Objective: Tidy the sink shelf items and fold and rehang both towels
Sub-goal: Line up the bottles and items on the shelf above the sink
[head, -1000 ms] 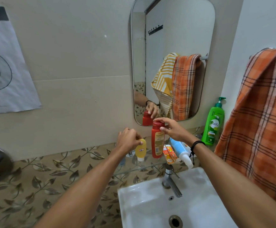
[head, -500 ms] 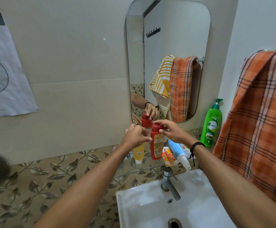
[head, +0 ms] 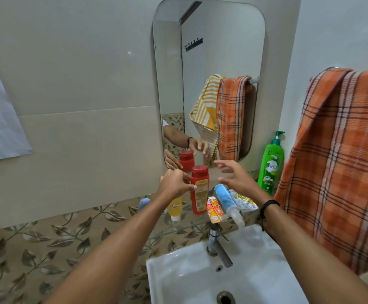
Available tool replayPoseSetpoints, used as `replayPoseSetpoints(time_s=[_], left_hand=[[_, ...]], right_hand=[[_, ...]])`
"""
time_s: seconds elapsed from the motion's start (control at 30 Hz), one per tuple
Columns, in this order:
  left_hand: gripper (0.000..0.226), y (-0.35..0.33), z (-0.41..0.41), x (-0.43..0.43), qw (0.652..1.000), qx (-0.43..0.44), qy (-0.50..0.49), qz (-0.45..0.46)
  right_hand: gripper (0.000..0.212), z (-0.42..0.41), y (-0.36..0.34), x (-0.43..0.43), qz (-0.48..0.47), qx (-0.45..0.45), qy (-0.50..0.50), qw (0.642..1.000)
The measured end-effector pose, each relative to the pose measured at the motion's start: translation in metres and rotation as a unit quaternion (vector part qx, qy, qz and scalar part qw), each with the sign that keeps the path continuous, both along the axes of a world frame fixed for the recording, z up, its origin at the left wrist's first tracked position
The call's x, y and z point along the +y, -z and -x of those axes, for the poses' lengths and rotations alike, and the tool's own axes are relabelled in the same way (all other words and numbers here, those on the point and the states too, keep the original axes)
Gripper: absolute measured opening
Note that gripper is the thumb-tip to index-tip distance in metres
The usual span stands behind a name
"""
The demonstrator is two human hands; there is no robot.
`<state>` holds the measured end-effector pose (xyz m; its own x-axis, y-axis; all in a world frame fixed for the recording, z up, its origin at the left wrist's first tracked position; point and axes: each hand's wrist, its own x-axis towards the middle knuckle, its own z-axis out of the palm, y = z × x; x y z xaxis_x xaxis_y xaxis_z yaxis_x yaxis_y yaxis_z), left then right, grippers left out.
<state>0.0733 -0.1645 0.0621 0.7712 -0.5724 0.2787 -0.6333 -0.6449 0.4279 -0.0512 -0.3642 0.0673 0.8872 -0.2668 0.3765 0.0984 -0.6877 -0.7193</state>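
Under rounded wall mirror (head: 211, 51): tall red plastic bottle (head: 199, 189) upright on glass shelf (head: 172, 232), left hand (head: 175, 183) curled round its side; right hand (head: 235, 178), under mirror's right corner, fingers spread wide, holding nothing.

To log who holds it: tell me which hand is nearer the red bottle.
Left. The left hand grips the red bottle on its left side; the right hand hovers open to its right, above the blue tube.

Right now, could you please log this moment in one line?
left hand: holds red bottle, upright | right hand: open, over blue bottle | orange towel: hanging
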Motion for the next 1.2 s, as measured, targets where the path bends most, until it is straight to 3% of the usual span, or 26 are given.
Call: replayPoseSetpoints(time_s=[0.13, 0.3, 0.37, 0.53, 0.73, 0.93, 1.0, 1.1, 1.17, 1.2], left_hand=[[0.043, 0.002, 0.0, -0.003, 1.0, 0.018, -0.001, 0.004], [0.041, 0.005, 0.003, -0.011, 1.0, 0.008, -0.011, 0.009], [0.038, 0.007, 0.005, -0.015, 1.0, -0.009, -0.021, 0.009], [0.034, 0.01, 0.01, -0.015, 0.999, -0.021, -0.039, 0.026], [0.031, 0.011, 0.016, -0.015, 0.998, -0.013, -0.045, 0.047], [0.037, 0.009, 0.018, -0.016, 0.998, 0.008, -0.047, 0.042], [0.047, 0.009, 0.018, -0.016, 0.998, 0.015, -0.043, 0.051], [0.084, 0.004, 0.026, -0.013, 0.995, 0.026, -0.046, 0.085], [0.103, 0.0, 0.038, -0.011, 0.986, 0.008, -0.061, 0.154], [0.1, -0.001, 0.047, -0.01, 0.976, -0.024, -0.069, 0.207]], right_hand=[[0.034, 0.022, 0.034, -0.014, 0.076, 0.052, 0.104, 0.99], [0.071, 0.043, 0.069, -0.007, 0.135, 0.19, 0.128, 0.964], [0.073, 0.046, 0.079, 0.0, 0.161, 0.216, 0.132, 0.954], [0.055, 0.048, 0.083, -0.001, 0.126, 0.173, 0.169, 0.962], [0.033, 0.049, 0.04, -0.015, 0.088, 0.061, 0.183, 0.977], [0.03, 0.039, 0.006, -0.024, 0.071, 0.003, 0.17, 0.983], [0.031, 0.035, 0.001, -0.025, 0.059, 0.0, 0.163, 0.985], [0.029, 0.027, -0.003, -0.026, 0.051, 0.003, 0.152, 0.987], [0.022, 0.021, -0.003, -0.028, 0.043, 0.004, 0.145, 0.988], [0.019, 0.018, -0.002, -0.029, 0.038, 0.003, 0.144, 0.989]])
